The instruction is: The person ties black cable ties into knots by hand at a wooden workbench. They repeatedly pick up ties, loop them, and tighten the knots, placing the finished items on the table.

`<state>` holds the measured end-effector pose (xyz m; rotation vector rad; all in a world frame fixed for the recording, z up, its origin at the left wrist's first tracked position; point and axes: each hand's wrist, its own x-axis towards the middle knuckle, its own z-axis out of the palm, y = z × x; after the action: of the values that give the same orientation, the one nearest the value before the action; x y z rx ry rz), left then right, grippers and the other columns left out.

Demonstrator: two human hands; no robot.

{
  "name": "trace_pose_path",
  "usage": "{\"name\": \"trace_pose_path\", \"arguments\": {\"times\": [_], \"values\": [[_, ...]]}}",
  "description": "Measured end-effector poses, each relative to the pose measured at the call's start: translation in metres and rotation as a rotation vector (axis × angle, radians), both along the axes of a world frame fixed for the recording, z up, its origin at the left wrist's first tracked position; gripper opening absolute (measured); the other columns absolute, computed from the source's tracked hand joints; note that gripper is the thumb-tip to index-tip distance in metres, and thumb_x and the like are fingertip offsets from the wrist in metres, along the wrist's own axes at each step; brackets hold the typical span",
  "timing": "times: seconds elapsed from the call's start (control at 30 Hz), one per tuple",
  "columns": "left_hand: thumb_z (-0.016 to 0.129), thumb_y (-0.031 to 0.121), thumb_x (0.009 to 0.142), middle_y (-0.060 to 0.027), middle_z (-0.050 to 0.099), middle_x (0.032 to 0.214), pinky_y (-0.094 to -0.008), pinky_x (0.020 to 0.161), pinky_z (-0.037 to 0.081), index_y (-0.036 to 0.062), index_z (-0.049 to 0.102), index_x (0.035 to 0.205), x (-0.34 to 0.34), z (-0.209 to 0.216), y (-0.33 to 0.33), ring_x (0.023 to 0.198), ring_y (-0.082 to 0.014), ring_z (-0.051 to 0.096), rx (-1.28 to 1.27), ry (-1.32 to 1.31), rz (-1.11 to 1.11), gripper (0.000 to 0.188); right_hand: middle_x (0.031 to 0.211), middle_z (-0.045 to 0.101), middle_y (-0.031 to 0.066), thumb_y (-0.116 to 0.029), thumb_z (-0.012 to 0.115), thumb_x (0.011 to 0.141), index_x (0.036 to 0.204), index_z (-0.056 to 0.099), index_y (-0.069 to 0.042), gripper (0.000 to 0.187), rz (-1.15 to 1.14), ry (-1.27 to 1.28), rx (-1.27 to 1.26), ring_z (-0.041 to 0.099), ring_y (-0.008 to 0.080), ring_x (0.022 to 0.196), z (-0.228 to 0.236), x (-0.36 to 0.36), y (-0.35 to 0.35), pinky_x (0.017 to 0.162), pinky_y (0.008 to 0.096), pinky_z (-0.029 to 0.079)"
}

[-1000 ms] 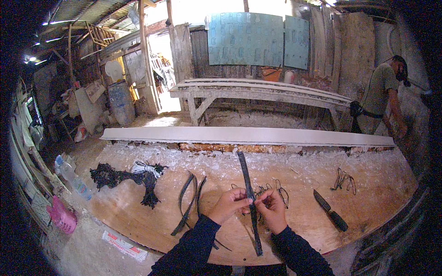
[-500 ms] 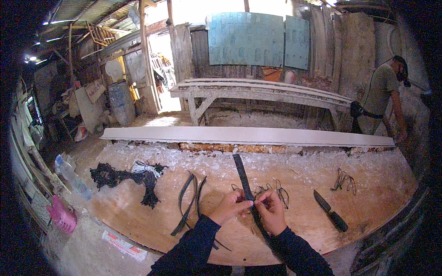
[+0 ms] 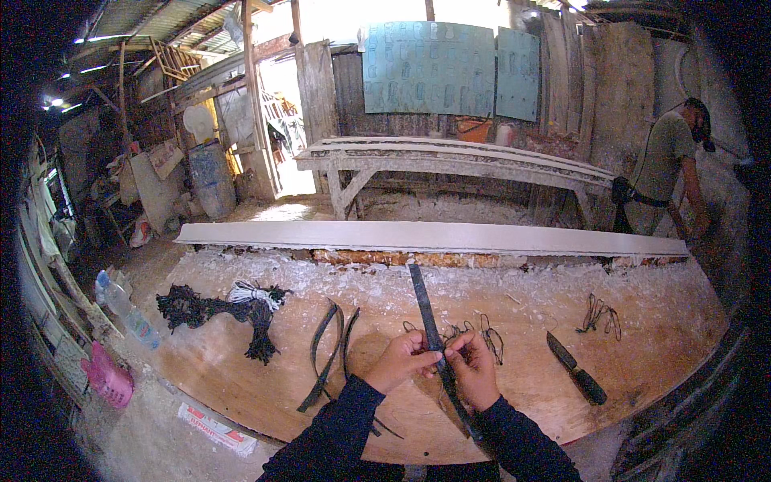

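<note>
A long flat black strip (image 3: 424, 301), seemingly rubber, slants across the middle of the plywood tabletop (image 3: 514, 418). My left hand (image 3: 403, 361) pinches it from the left side, thumb on top. Close beside it, my right hand (image 3: 472, 368) is closed with its fingertips at the strip's right edge; whether they also hold a thin cord is too small to tell. Thin dark cord loops (image 3: 491, 337) lie just behind my right hand. More black strips (image 3: 325, 353) curve on the wood left of my left hand. A black-handled knife (image 3: 577, 367) rests to the right.
Bundles of black cord (image 3: 197, 309) and white cord (image 3: 255, 294) lie at the left, near a plastic bottle (image 3: 127, 309). Other loops (image 3: 601, 315) lie at the right. A long white board (image 3: 434, 238) borders the far edge. A person (image 3: 665, 165) stands at the far right.
The strip's upper part has tilted slightly, and its lower end shows a shinier face. Both hands stay in almost the same place.
</note>
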<state>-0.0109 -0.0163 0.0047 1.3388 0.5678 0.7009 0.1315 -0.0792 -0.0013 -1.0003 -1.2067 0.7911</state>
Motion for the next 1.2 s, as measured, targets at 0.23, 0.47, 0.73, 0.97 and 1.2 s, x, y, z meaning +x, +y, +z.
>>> {"name": "trace_pose_path", "arguments": {"times": [0.23,0.47,0.73,0.97,1.2], "values": [[0.058,0.012,0.081,-0.0033,0.057,0.084,-0.0237,0.056,0.050,0.0012,0.053,0.095,-0.001,-0.005,0.001,0.070,-0.0111,0.056,0.017,0.027,-0.012,0.018,0.077,0.049,0.0002,0.003,0.054,0.079,0.084,0.044,-0.006,0.015,-0.004,0.036,-0.014,0.048,0.0082,0.071,0.000,-0.001,-0.001,0.065,0.0223,0.041],[0.059,0.015,0.081,-0.0043,0.057,0.088,-0.0255,0.060,0.050,0.0016,0.052,0.098,-0.001,-0.005,0.000,0.073,-0.0123,0.056,0.017,0.040,0.008,0.023,0.075,0.050,0.0001,0.002,0.055,0.080,0.084,0.046,-0.006,0.012,-0.005,0.003,-0.098,0.048,0.0085,0.070,0.001,0.000,-0.002,0.064,0.0223,0.041],[0.062,0.009,0.078,-0.0009,0.057,0.087,-0.0225,0.065,0.047,0.0039,0.051,0.096,0.003,-0.006,0.000,0.076,-0.0094,0.056,0.074,-0.068,0.018,0.022,0.075,0.049,0.0018,-0.002,0.052,0.082,0.083,0.046,-0.005,0.007,-0.018,-0.047,-0.016,0.048,0.0109,0.071,0.003,0.000,-0.004,0.066,0.0230,0.040],[0.062,0.006,0.077,0.0007,0.057,0.088,-0.0222,0.070,0.045,0.0056,0.051,0.099,0.006,-0.009,0.003,0.080,-0.0084,0.054,0.116,-0.129,-0.067,0.024,0.080,0.050,0.0032,-0.003,0.053,0.082,0.085,0.047,-0.006,0.007,-0.102,-0.095,0.006,0.049,0.0119,0.077,-0.002,0.003,-0.001,0.070,0.0239,0.040],[0.060,0.010,0.081,-0.0006,0.059,0.083,-0.0216,0.062,0.046,0.0046,0.054,0.095,0.004,-0.003,0.000,0.072,-0.0081,0.055,0.037,-0.174,0.096,0.016,0.081,0.052,0.0011,0.000,0.061,0.076,0.099,0.046,-0.007,0.029,0.123,0.230,-0.163,0.051,0.0111,0.076,0.013,0.003,-0.004,0.069,0.0245,0.043]]}}
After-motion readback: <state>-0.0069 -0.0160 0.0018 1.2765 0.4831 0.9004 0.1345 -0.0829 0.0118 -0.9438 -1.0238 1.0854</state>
